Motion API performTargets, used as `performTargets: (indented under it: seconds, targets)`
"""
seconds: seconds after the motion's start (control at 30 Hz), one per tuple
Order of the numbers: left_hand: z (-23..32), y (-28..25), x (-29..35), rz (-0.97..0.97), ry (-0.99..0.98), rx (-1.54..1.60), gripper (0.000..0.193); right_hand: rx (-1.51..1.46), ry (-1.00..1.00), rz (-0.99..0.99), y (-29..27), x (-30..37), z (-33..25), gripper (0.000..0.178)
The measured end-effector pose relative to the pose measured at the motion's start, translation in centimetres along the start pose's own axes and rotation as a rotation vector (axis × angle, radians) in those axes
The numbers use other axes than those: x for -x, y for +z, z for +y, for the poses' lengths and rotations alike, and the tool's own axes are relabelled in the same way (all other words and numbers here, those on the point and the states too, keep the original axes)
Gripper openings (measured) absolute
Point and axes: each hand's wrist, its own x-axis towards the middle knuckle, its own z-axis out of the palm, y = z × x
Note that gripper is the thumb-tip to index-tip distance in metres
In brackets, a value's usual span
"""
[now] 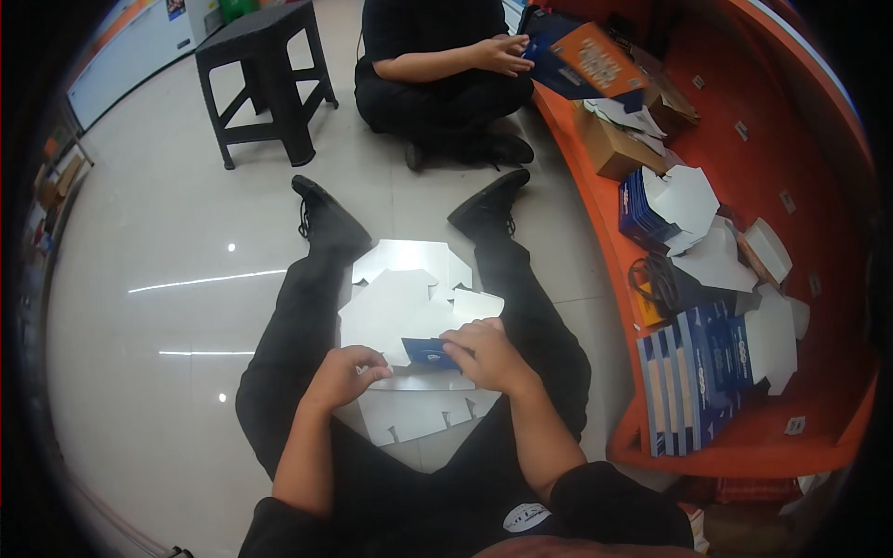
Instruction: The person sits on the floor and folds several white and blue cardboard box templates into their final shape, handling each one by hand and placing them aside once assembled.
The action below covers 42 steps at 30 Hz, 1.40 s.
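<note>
A flat die-cut carton blank (386, 312), white inside, lies between my legs on top of other white blanks (419, 414). One of its flaps (425, 352) is folded over and shows a dark blue printed face. My right hand (488, 355) grips that blue flap, thumb on top and fingers curled round its right end. My left hand (349, 379) is closed in a pinch at the blank's near left edge; the exact spot between thumb and fingers is small and partly hidden. Another small white flap (479, 305) stands up beyond my right hand.
Facing me, a person (428, 84) sits cross-legged with a blue and orange box (595, 65). At right, an orange shelf (595, 200) carries stacked blue cartons (693, 377), white blanks (716, 260), a brown box (619, 149) and a coiled black cable (654, 282). A black stool (265, 84) stands far left.
</note>
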Motion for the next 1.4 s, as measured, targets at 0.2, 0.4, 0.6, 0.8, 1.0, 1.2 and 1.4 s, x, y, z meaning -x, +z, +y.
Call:
performTargets:
  seconds: [0.2,0.4,0.6,0.8,1.0,1.2,1.4]
  targets:
    - [-1.1,0.0,-0.4,0.149,0.168,-0.072,0.013,-0.048,-0.002,0.060,-0.4,-0.3,0.3,0.021]
    - [0.2,2.0,-0.5,0.274,0.256,-0.140,0.014,-0.042,-0.059,-0.086,1.4,-0.1,-1.3,0.019]
    - [-1.3,3.6,-0.6,0.375,0.292,-0.180,0.024,-0.029,-0.151,-0.070,3.8,-0.1,-2.2,0.016]
    - [-0.9,4.5,-0.7,0.225,0.284,-0.212,0.014,0.003,-0.155,-0.072,4.0,-0.2,-2.2,0.016]
    - [0.0,6.0,-0.1,0.320,0.267,-0.161,0.038,0.060,-0.140,-0.038,4.3,-0.1,-1.7,0.017]
    - [2.6,5.9,-0.5,0.355,0.381,-0.246,0.073,-0.107,-0.040,0.005,3.4,-0.3,-2.5,0.021]
    - [1.1,5.2,-1.2,0.502,0.468,-0.214,0.076,-0.005,-0.077,0.682,2.2,-1.1,-1.9,0.039]
